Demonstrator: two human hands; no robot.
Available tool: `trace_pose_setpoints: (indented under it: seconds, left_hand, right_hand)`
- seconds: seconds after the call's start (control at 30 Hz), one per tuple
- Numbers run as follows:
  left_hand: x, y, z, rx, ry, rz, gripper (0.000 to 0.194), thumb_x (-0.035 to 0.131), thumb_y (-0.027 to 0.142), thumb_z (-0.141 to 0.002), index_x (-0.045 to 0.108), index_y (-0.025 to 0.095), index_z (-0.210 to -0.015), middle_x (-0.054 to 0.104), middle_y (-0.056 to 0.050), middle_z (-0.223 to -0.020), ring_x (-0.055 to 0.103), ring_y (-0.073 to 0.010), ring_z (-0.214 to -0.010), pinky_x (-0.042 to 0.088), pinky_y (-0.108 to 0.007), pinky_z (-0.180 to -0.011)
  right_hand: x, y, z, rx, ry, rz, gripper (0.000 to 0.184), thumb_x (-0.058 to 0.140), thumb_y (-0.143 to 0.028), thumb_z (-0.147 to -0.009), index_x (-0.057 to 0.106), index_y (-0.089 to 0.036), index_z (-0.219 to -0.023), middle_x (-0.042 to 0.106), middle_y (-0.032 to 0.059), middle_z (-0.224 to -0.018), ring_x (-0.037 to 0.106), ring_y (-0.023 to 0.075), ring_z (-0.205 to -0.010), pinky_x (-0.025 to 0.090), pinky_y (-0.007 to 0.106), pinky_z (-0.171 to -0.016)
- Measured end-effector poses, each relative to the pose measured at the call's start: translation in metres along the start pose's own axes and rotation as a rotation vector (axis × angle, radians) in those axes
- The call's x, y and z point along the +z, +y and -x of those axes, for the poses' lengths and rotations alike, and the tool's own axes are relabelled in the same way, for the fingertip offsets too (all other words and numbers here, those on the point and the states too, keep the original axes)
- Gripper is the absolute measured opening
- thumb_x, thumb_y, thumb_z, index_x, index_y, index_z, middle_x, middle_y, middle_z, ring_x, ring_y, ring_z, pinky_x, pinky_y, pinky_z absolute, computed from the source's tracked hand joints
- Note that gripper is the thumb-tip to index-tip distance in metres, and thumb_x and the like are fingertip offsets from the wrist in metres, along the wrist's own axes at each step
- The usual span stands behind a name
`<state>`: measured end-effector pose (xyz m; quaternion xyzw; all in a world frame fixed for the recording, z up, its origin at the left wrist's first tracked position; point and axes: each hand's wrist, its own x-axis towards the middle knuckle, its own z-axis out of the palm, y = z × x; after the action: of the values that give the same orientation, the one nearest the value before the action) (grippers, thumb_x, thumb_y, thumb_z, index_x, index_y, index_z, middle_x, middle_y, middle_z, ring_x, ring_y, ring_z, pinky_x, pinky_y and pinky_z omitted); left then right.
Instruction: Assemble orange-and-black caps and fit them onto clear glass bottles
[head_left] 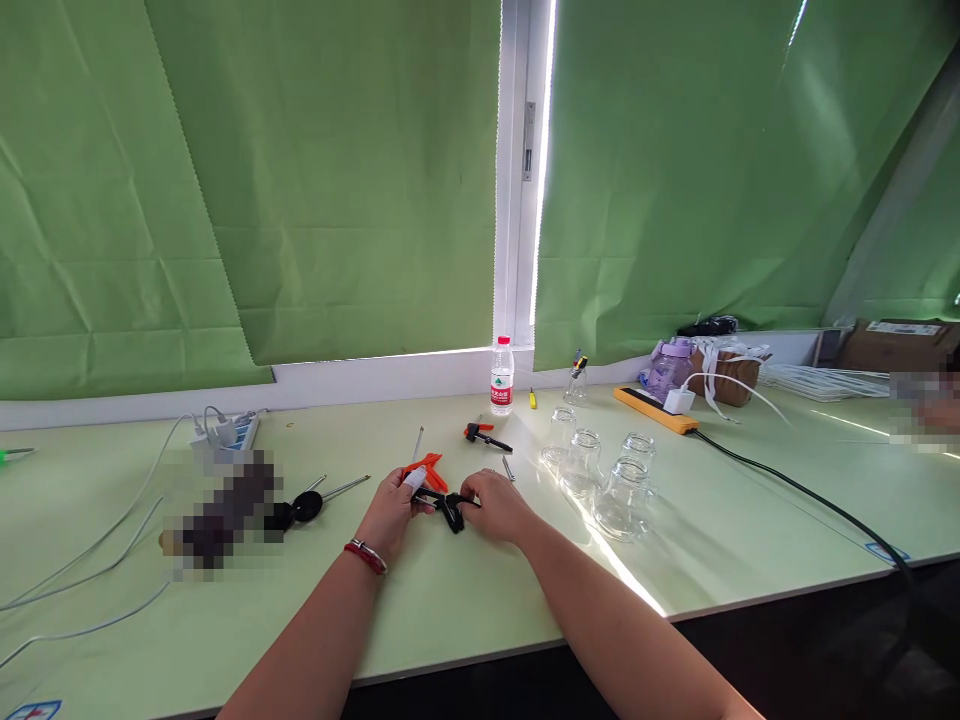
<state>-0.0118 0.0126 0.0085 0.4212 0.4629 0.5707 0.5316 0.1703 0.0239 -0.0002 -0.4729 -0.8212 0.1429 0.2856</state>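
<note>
Near the middle of the table, both of my hands are closed on a black tool with orange parts (448,507), which looks like a small bar clamp. My left hand (391,518) grips its left end, with something white on the thumb. My right hand (496,505) pinches the right end of the black part. Orange pieces (429,470) show just beyond my left fingers; whether they join the black part I cannot tell. Behind my hands lies a similar black-and-orange clamp (486,437). A short metal piece (508,468) rests beyond my right hand, and a thin metal rod (419,442) beyond my left.
Several upturned glass jars (622,505) stand to the right. A water bottle (502,378) and a yellow cutter (532,399) are at the back. An orange power strip (655,410) trails a black cable. Screwdrivers (346,487) and a blurred object (229,510) lie left, near white cables.
</note>
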Motion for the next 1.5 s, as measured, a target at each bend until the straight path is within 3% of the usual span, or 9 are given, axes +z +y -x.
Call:
trace_pose_setpoints:
  seconds: [0.13, 0.27, 0.5, 0.7, 1.2, 1.33, 1.4, 1.5]
  left_hand:
    - [0.001, 0.002, 0.003, 0.0, -0.122, 0.005, 0.023, 0.067, 0.035, -0.072, 0.058, 0.016, -0.079, 0.062, -0.001, -0.071, 0.055, -0.0122, -0.058, 0.048, -0.026, -0.053]
    - [-0.001, 0.0, 0.002, 0.015, -0.198, -0.002, 0.027, 0.066, 0.04, -0.074, 0.059, 0.015, -0.083, 0.063, -0.002, -0.076, 0.055, -0.0126, -0.063, 0.049, -0.027, -0.057]
    - [-0.01, -0.008, -0.001, 0.104, -0.243, -0.083, 0.045, 0.076, 0.014, -0.058, 0.058, 0.016, -0.1, 0.064, -0.002, -0.087, 0.059, -0.016, -0.08, 0.046, -0.03, -0.074]
    - [-0.013, -0.012, -0.003, 0.124, -0.268, -0.101, 0.039, 0.075, 0.017, -0.062, 0.057, 0.016, -0.097, 0.063, -0.002, -0.088, 0.058, -0.0167, -0.084, 0.044, -0.032, -0.08]
    - [-0.013, -0.012, -0.003, 0.089, -0.249, -0.135, 0.034, 0.071, 0.018, -0.063, 0.054, 0.017, -0.093, 0.061, -0.004, -0.093, 0.059, -0.0212, -0.093, 0.044, -0.037, -0.085]
    - [-0.006, -0.009, 0.002, 0.085, -0.228, -0.2, 0.05, 0.071, 0.023, -0.065, 0.045, 0.019, -0.108, 0.06, -0.005, -0.096, 0.06, -0.0209, -0.091, 0.046, -0.039, -0.084]
    - [-0.001, -0.006, 0.006, 0.145, -0.161, -0.253, 0.06, 0.071, 0.025, -0.067, 0.036, 0.021, -0.116, 0.059, -0.006, -0.104, 0.058, -0.0197, -0.094, 0.045, -0.039, -0.087]
    - [0.006, -0.003, 0.01, 0.331, -0.082, -0.271, 0.048, 0.063, 0.027, -0.075, 0.035, 0.023, -0.113, 0.046, -0.011, -0.128, 0.05, -0.0212, -0.113, 0.04, -0.041, -0.095]
  right_hand:
    - [0.0, -0.008, 0.002, -0.063, -0.028, -0.011, 0.006, 0.06, -0.019, -0.073, 0.065, -0.018, -0.077, 0.064, 0.0033, -0.079, 0.054, 0.0167, -0.077, 0.037, 0.028, -0.076]
    - [-0.002, -0.01, 0.004, -0.021, -0.049, -0.045, 0.007, 0.058, -0.019, -0.075, 0.064, -0.019, -0.078, 0.063, 0.0004, -0.072, 0.051, 0.0135, -0.065, 0.034, 0.024, -0.064]
    - [-0.002, -0.006, 0.005, -0.029, -0.006, -0.182, 0.008, 0.056, -0.019, -0.078, 0.064, -0.02, -0.08, 0.057, -0.0028, -0.065, 0.046, 0.0108, -0.058, 0.031, 0.021, -0.055]
    - [0.002, -0.003, 0.005, -0.032, 0.029, -0.27, 0.011, 0.054, -0.016, -0.078, 0.063, -0.02, -0.081, 0.055, -0.0035, -0.064, 0.045, 0.0106, -0.06, 0.034, 0.02, -0.057]
    - [0.008, -0.006, 0.006, 0.049, -0.004, -0.378, 0.012, 0.053, -0.016, -0.074, 0.063, -0.019, -0.08, 0.057, -0.0024, -0.065, 0.045, 0.0107, -0.058, 0.034, 0.021, -0.054]
    - [0.011, -0.004, 0.006, 0.05, 0.003, -0.458, 0.014, 0.051, -0.014, -0.073, 0.063, -0.019, -0.079, 0.056, -0.0027, -0.064, 0.046, 0.0105, -0.057, 0.037, 0.023, -0.055]
    - [0.014, -0.004, 0.005, 0.071, -0.018, -0.57, 0.015, 0.051, -0.014, -0.072, 0.062, -0.019, -0.081, 0.057, -0.0024, -0.065, 0.048, 0.0105, -0.057, 0.039, 0.024, -0.056]
    - [0.016, -0.006, 0.003, 0.139, -0.085, -0.817, 0.016, 0.053, -0.016, -0.071, 0.061, -0.017, -0.085, 0.058, -0.0014, -0.067, 0.05, 0.0104, -0.055, 0.043, 0.026, -0.055]
